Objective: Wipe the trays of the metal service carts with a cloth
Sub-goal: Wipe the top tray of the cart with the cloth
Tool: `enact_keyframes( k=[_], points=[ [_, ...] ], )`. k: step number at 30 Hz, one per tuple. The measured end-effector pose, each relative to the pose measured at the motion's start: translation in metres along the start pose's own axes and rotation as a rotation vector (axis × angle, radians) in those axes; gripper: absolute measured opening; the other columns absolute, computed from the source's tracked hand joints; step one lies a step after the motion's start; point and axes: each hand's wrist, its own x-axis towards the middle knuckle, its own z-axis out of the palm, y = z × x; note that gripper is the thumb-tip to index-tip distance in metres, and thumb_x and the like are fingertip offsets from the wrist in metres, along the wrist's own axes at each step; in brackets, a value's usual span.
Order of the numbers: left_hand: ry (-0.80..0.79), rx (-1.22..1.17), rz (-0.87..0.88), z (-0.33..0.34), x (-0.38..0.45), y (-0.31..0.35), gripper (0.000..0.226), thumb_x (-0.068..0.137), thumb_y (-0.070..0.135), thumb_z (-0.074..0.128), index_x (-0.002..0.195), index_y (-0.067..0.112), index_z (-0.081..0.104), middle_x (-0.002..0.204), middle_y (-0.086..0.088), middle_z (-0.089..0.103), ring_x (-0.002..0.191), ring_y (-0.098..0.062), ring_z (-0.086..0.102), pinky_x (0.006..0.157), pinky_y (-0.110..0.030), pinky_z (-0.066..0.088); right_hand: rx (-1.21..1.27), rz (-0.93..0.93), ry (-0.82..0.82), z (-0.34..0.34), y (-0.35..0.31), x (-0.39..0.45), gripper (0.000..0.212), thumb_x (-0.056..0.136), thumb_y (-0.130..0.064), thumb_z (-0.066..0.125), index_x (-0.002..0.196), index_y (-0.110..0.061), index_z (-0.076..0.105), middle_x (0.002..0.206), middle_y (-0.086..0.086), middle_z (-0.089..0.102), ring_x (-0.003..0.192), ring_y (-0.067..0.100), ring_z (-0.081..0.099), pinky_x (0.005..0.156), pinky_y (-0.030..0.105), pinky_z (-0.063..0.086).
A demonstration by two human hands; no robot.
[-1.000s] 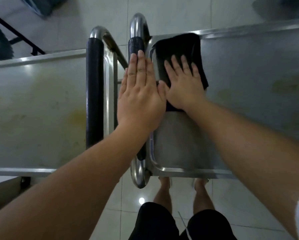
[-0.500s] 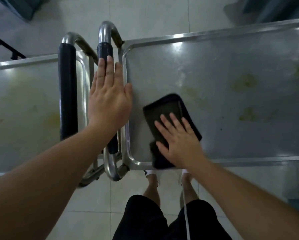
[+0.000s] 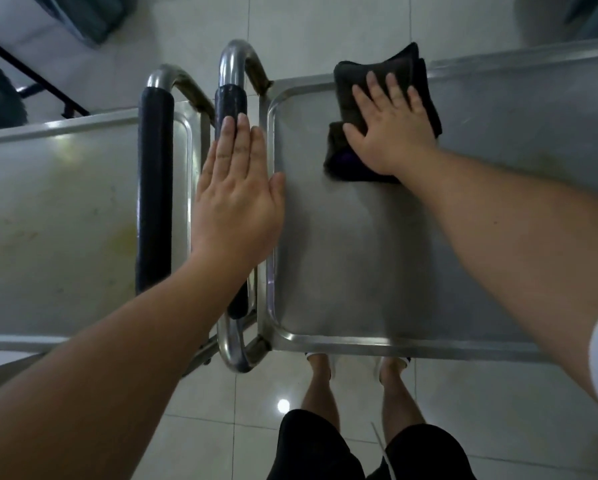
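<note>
Two metal service carts stand side by side. My right hand [image 3: 391, 129] presses flat on a folded black cloth [image 3: 425, 88] at the far edge of the right cart's tray [image 3: 359, 271]; one corner of the cloth overhangs the far rim. My left hand [image 3: 238, 199] lies flat, fingers together, on the black-padded handle [image 3: 231, 98] of the right cart, holding nothing. The left cart's tray [image 3: 55, 209] shows yellowish stains.
The left cart's padded handle [image 3: 153, 188] runs parallel, just left of my left hand. My legs and feet [image 3: 321, 368] stand on the tiled floor by the near rim. A dark frame [image 3: 30, 74] sits far left on the floor.
My right hand slid the cloth from the tray's far left corner to the near edge, then back to the far edge, further right. My left hand stayed on the handle.
</note>
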Motion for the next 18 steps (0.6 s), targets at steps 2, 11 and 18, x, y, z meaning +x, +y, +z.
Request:
enact_keyframes(
  k=[2,11,18],
  points=[
    [0.002,0.007,0.003,0.001,0.000,0.000,0.067,0.113,0.047,0.018,0.168,0.011,0.004,0.178,-0.006,-0.005,0.162,-0.013,-0.014,0.125,-0.026,-0.020,0.012,0.014,-0.013,0.006,0.001,-0.023,0.080,0.099,-0.068,0.012,0.169,-0.030,0.005,0.177,-0.002,-0.003,0.162,0.024,-0.005,0.129,0.049,-0.005],
    [-0.081,0.006,-0.008,-0.007,0.002,0.002,0.071,0.110,0.051,0.015,0.168,0.014,-0.001,0.177,-0.001,-0.015,0.159,-0.010,-0.023,0.127,-0.033,-0.014,-0.003,-0.047,0.004,0.078,0.025,-0.230,0.073,0.105,-0.066,0.018,0.169,-0.031,0.012,0.176,-0.003,0.012,0.163,0.023,0.004,0.130,0.053,0.010],
    [-0.150,0.075,0.005,-0.010,0.002,0.002,0.080,0.105,0.058,0.013,0.168,0.013,-0.008,0.175,-0.004,-0.023,0.158,-0.015,-0.029,0.130,-0.039,-0.010,-0.026,-0.030,-0.042,0.095,0.060,-0.322,0.071,0.106,-0.064,0.027,0.168,-0.032,0.014,0.176,-0.005,0.012,0.163,0.021,0.005,0.129,0.053,0.014]
  ],
)
